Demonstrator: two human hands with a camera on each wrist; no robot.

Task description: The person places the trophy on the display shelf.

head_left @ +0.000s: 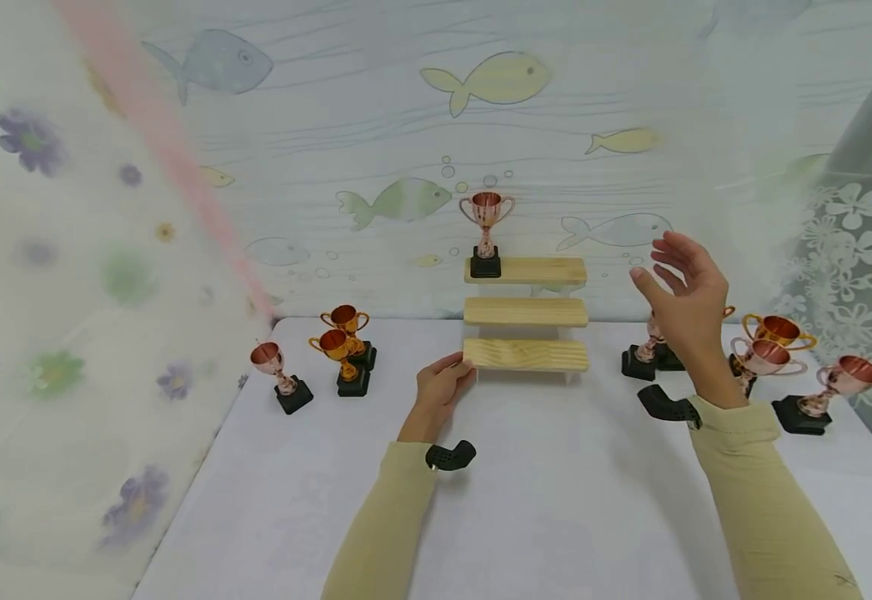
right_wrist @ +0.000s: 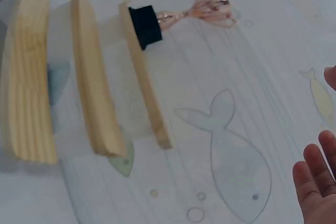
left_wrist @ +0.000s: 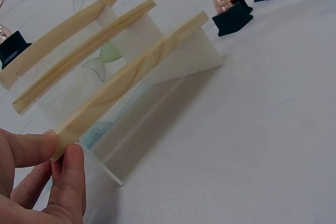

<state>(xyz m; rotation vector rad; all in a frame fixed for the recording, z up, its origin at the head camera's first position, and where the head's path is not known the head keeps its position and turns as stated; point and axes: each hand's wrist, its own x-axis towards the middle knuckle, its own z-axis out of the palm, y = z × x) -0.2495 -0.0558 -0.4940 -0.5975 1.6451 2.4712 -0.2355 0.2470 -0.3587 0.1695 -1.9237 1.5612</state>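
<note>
A three-step wooden display stand (head_left: pixel 526 312) with pale side supports stands at the back of the table. On the left end of its top step sits a rose-gold trophy cup (head_left: pixel 486 223) on a black base. My left hand (head_left: pixel 439 387) pinches the left end of the lowest step (left_wrist: pixel 131 80) between thumb and fingers. My right hand (head_left: pixel 687 304) is raised in the air to the right of the stand, fingers loosely bent and apart from the thumb, with nothing in it. In the right wrist view, its fingers (right_wrist: pixel 313 179) show at the right edge, away from the trophy.
Left of the stand are a rose-gold trophy (head_left: pixel 269 360) and two gold trophies (head_left: pixel 334 346). Several rose-gold and gold trophies (head_left: pixel 850 377) stand at the right, some partly hidden behind my right hand and wrist. A fish-patterned curtain (head_left: pixel 376 108) hangs behind the white table (head_left: pixel 541 500).
</note>
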